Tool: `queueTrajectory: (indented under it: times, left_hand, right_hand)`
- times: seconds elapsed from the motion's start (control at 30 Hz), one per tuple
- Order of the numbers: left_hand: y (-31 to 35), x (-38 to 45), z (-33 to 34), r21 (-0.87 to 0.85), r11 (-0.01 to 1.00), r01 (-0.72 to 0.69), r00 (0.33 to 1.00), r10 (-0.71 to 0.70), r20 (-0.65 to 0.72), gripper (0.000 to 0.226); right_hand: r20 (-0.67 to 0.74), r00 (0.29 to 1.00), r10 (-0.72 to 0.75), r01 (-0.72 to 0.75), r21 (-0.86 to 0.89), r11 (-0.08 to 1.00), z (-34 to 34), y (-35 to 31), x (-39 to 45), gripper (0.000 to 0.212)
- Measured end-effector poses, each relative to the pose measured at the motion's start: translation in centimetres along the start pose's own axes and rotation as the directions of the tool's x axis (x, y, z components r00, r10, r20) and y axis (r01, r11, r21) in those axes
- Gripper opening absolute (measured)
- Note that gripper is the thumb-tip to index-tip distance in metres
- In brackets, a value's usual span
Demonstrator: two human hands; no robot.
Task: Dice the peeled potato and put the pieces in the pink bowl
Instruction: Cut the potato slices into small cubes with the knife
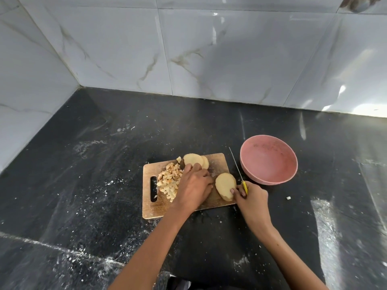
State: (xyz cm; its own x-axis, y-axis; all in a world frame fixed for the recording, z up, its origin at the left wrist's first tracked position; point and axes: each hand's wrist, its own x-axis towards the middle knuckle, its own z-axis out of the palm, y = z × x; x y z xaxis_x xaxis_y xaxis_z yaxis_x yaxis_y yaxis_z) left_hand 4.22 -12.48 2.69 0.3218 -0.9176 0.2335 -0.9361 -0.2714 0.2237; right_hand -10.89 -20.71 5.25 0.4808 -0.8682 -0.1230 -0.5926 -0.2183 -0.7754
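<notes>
Right now a wooden cutting board (217, 162) with a slot handle at its left end lies on a dark stone countertop (104, 174) speckled with white flecks, in front of a marble-patterned tiled wall (209, 49). Heaped on the left part of the board is a pile of small potato cubes (168, 182), pale yellow with some browner faces. At the far edge of the board two thick, smooth, pale-yellow potato slices (195, 160) overlap each other. Another peeled potato piece (225, 185), an oval with its cut face turned up, sits at the near right corner of the board. The left hand (193, 188) lies palm down across the middle of the board, fingers bent loosely with their tips at the edge of the cubes and the far slices; whether it grips anything cannot be told. The right hand (250, 197) curls around the yellow handle of a slim knife (237, 169), whose blade points away toward the far side, while one finger touches the near potato piece. Just right of the board stands the pink bowl (291, 174), with no potato in it. One small white scrap (288, 198) lies on the counter near the bowl.
</notes>
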Motion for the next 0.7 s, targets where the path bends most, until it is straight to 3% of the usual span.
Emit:
queueTrajectory:
  times: [0.1, 0.17, 0.27, 0.37, 0.5, 0.7]
  left_hand:
    - [0.1, -0.4, -0.4, 0.005, 1.0, 0.023, 1.0, -0.023, -0.019, 0.008]
    - [0.2, -0.8, -0.7, -0.059, 0.992, 0.111, 0.99, -0.115, -0.075, 0.007]
    - [-0.4, -1.9, -1.3, -0.213, 0.924, 0.317, 0.922, -0.353, -0.161, 0.009]
    - [-1.4, -2.9, -2.0, -0.309, 0.842, 0.443, 0.844, -0.508, -0.173, 0.016]
    - [-2.2, -3.6, -3.0, -0.289, 0.812, 0.507, 0.82, -0.558, -0.129, 0.022]
    - [-2.1, -3.4, -4.0, -0.252, 0.821, 0.512, 0.809, -0.56, -0.181, 0.021]
  right_hand:
    - [0.056, 0.998, -0.024, 0.029, -0.103, 0.994, 0.5, 0.1, 0.3, 0.033]
    - [0.083, 0.996, -0.032, 0.046, -0.165, 0.985, 0.7, 0.0, 0.4, 0.027]
    - [0.109, 0.994, -0.029, 0.049, -0.179, 0.983, 0.8, -0.4, 0.8, 0.025]
    - [0.13, 0.99, -0.057, 0.089, -0.248, 0.965, 0.4, -0.7, 0.9, 0.036]
    - [0.137, 0.985, -0.104, 0.144, -0.328, 0.933, 0.0, -1.0, 0.7, 0.037]
    - [0.257, 0.966, 0.017, 0.027, -0.167, 0.986, -1.3, -1.3, 0.8, 0.021]
